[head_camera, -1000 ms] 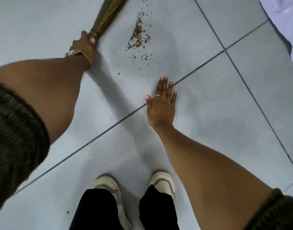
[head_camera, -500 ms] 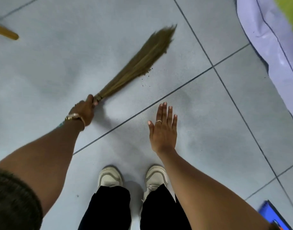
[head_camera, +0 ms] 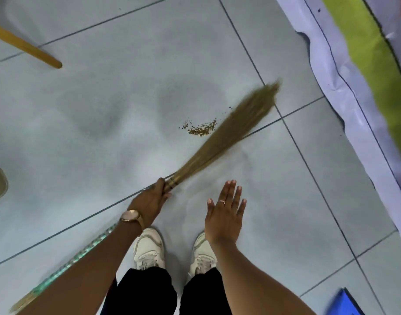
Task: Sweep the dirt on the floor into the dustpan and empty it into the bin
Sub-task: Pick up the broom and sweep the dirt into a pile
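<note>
My left hand (head_camera: 150,201) grips a straw broom (head_camera: 229,133) at the bound neck just below its bristles. The bristle fan slants up to the right across the grey tiled floor and is blurred. A small pile of brown dirt (head_camera: 200,129) lies on the tile right against the left side of the bristles. The broom's patterned handle (head_camera: 65,264) runs down to the lower left under my forearm. My right hand (head_camera: 225,214) hovers flat and empty above my right shoe, fingers spread. No dustpan or bin is clearly visible.
A wooden stick (head_camera: 24,47) lies at the upper left. A white sheet (head_camera: 345,92) with a yellow-green cloth (head_camera: 376,53) on it covers the floor on the right. A blue object (head_camera: 347,303) shows at the bottom right. My white shoes (head_camera: 149,248) stand below.
The broom has swung to the right and the dirt now lies in a small pile beside the bristles. The view has shifted, showing more of the sheet on the right.
</note>
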